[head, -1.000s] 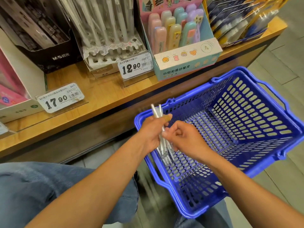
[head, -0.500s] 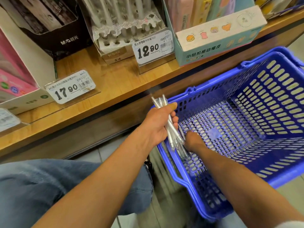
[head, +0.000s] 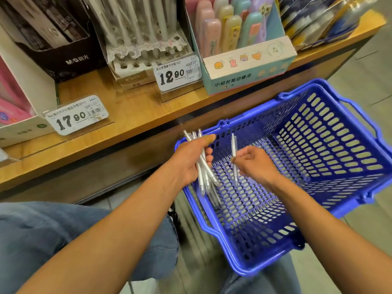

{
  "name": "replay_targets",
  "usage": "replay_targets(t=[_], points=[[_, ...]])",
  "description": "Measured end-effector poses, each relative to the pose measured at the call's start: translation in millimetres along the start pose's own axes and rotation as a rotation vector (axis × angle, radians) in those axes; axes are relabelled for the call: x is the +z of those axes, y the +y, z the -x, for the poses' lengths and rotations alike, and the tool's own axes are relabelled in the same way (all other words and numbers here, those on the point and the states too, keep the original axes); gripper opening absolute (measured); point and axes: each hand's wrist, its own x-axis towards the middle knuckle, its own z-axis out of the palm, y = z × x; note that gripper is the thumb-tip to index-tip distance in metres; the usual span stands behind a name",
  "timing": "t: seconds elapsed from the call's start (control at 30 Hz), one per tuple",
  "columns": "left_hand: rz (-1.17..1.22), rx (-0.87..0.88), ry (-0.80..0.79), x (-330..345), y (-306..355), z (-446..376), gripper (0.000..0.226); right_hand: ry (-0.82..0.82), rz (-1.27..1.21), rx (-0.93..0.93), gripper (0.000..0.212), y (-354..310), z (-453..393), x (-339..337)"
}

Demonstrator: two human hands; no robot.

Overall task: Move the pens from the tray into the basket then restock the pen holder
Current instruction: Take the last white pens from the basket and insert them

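My left hand grips a bundle of several white pens over the near left corner of the blue plastic basket. My right hand pinches a single white pen, held nearly upright inside the basket. At least one more pen lies on the basket floor under the bundle. The white pen holder stands on the wooden shelf behind the 12.90 price tag, with several pens in its rear rows and open holes along its front row.
A black pen box stands left of the holder, a teal eraser display box right of it. Price tags 17.90 and 12.90 sit near the shelf's front. My jeans-clad knee is at lower left.
My right hand was down on the basket floor half a second ago; it has risen with one pen pinched in it. My left hand keeps its bundle in about the same place.
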Motion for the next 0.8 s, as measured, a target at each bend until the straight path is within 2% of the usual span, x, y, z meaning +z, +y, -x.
replay_targets(t=[0.13,0.27,0.37,0.43,0.5,0.57,0.63,0.73,0.8], points=[[-0.015,0.005,-0.079,5.0,-3.1,2.6,0.024,-0.055,-0.205,-0.177,0.016,-49.0,44.1,4.5],[0.076,-0.001,-0.241,5.6,-0.1,9.0,0.033,-0.091,-0.183,-0.222,0.015,-70.2,57.2,26.1],[0.043,0.021,-0.185,1.3,-3.3,7.0,0.033,-0.133,-0.159,-0.245,0.016,-67.3,52.5,35.2],[0.068,0.009,-0.106,0.4,-4.5,4.8,0.023,-0.184,-0.158,-0.272,0.016,-63.0,45.2,35.0],[0.052,0.016,-0.028,-1.7,-4.2,-0.1,0.012,-0.226,-0.263,-0.254,0.014,-54.4,27.2,30.2],[0.019,0.029,0.015,-4.8,-3.6,-4.4,0.022,-0.173,-0.285,-0.163,0.016,-35.4,-4.7,27.8],[0.029,0.03,0.017,-7.1,-2.3,-5.6,0.023,-0.116,-0.017,-0.047,0.014,-5.7,-38.7,35.6],[0.031,0.014,0.012,-7.2,-2.2,-4.9,0.022,-0.211,0.533,0.057,0.021,47.8,-65.4,66.5],[0.032,0.013,0.015,-6.4,-2.3,-6.6,0.021,-0.243,0.698,0.094,0.018,73.5,-70.3,88.8]])
